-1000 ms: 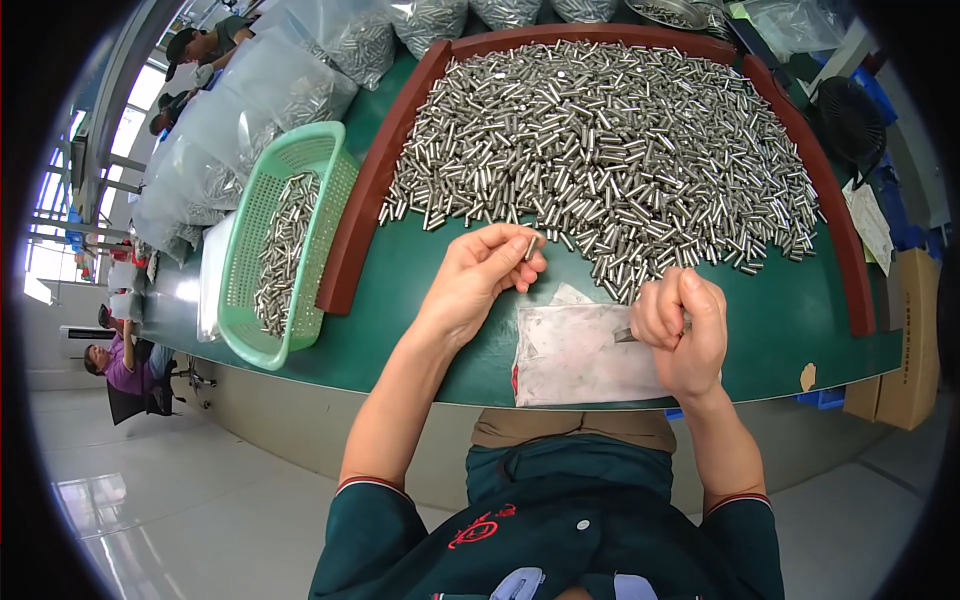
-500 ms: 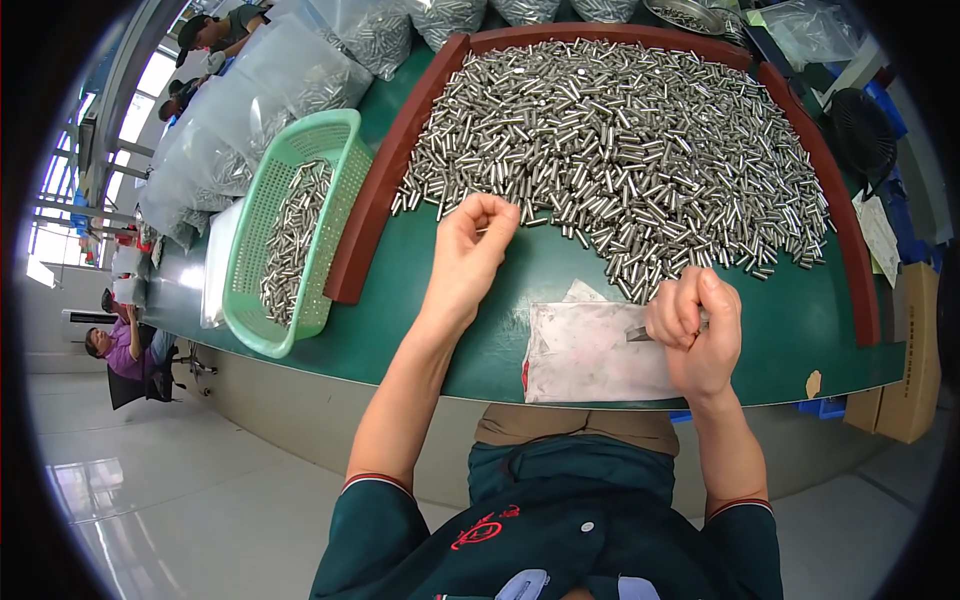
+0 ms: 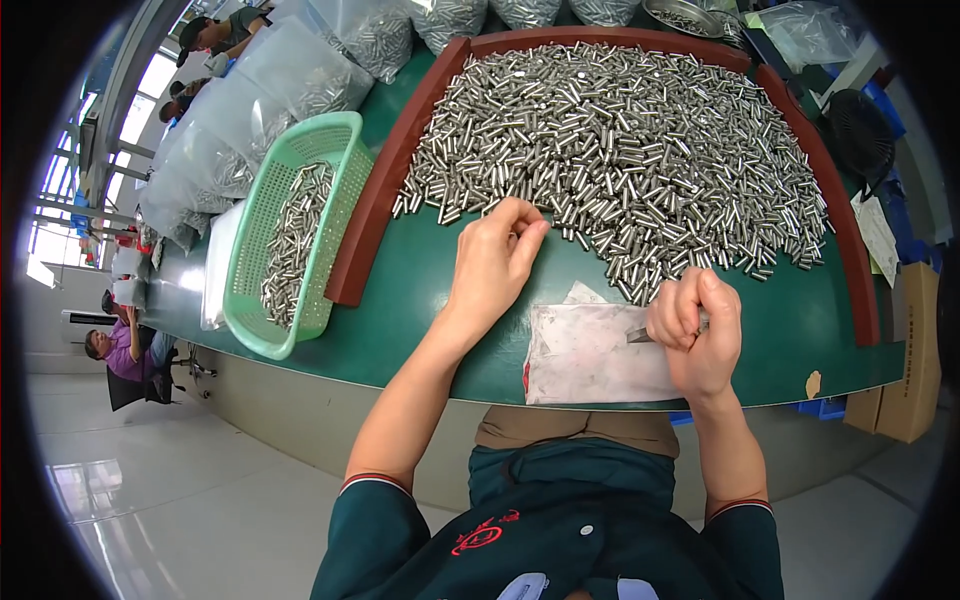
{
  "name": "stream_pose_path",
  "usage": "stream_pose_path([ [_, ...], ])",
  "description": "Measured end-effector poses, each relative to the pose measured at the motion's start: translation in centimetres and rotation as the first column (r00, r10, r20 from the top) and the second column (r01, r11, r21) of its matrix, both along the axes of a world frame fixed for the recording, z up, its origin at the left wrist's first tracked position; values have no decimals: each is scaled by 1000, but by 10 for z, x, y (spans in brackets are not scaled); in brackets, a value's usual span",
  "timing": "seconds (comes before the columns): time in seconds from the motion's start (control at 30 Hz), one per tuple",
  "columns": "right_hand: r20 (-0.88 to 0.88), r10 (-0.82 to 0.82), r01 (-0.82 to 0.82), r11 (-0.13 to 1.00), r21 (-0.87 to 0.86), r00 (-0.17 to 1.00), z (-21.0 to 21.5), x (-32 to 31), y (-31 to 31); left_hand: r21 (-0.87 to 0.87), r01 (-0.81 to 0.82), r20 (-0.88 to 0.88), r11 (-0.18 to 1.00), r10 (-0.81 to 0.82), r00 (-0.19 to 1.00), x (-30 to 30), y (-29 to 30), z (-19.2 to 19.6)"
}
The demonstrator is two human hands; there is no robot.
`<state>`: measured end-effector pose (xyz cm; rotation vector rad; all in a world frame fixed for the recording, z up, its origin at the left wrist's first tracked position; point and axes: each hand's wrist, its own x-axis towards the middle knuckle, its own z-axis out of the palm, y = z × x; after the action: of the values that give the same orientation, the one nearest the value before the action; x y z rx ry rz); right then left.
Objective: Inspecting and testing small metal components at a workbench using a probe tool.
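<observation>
A wide heap of small shiny metal pins (image 3: 620, 150) lies on the green table. At its near edge is my left hand (image 3: 492, 260), fingers curled and thumb close to the index finger. Whatever is between those fingertips, if anything, is hidden. My right hand (image 3: 698, 325) is closed in a fist above a smudged whitish cloth pad (image 3: 590, 365). From its left side pokes the tip of a small dark metal piece (image 3: 637, 335); the rest is covered by the fingers, so its kind does not show.
Dark red rails (image 3: 362, 235) border the heap. Left of them stands a green plastic basket (image 3: 240, 290) partly filled with pins. Clear bags of pins (image 3: 290, 80) line the back left. A black fan (image 3: 862, 140) and cardboard box (image 3: 908, 350) are at right. Other people sit farther left.
My left hand has shifted a little right and slightly nearer along the heap's front edge. My right hand stays in place, still closed.
</observation>
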<state>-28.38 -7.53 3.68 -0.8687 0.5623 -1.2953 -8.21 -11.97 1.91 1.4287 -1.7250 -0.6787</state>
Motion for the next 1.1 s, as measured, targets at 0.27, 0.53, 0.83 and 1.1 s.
stream_pose_path([
  [0.27, 8, -3, 3, 1000, 9, 1000, 2, -1, 1, 402, 329, -737, 854, 88, 670, 13, 1, 9],
  [0.53, 23, 7, -7, 1000, 21, 1000, 0, -1, 2, 421, 335, -740, 843, 105, 665, 11, 4, 8],
  [0.83, 93, 55, -61, 996, 64, 994, -3, -3, -4, 254, 268, -114, 929, -246, 962, -16, 41, 25],
  [1.1, 172, 59, -55, 998, -24, 983, 3, 2, -9, -31, 294, 185, 955, -284, 941, -37, 57, 4],
])
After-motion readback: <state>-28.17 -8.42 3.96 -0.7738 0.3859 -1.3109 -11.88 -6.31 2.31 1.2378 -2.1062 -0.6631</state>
